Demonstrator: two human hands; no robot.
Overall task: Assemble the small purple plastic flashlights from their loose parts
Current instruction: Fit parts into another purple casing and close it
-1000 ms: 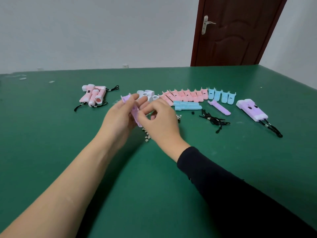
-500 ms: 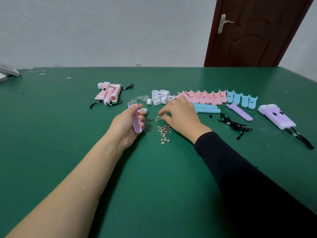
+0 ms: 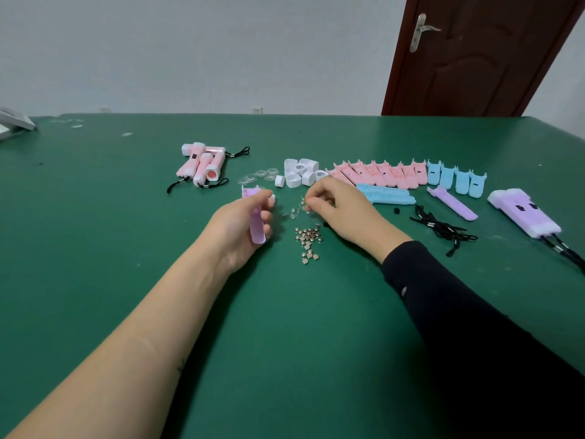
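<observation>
fingers of the left hand (image 3: 235, 231) curl round a purple plastic flashlight half-shell (image 3: 255, 221), lifted off the green table (image 3: 95, 248), likely awaiting parts; the right hand (image 3: 343, 213) pinches a tiny clear bulb (image 3: 304, 205).

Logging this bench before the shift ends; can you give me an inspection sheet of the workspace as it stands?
Surface: green table, flat.
Job's things: purple shell in the left hand; button cells and clear bulbs between the hands; finished purple flashlights far right.
Clutter: pink flashlights, white caps, pink shells, blue shells.
Grippers: left hand grips the shell; right hand fingers pinch at the bulbs.
Cables: black lanyards only, lying loose.
Surroundings: grey wall, brown door.
</observation>
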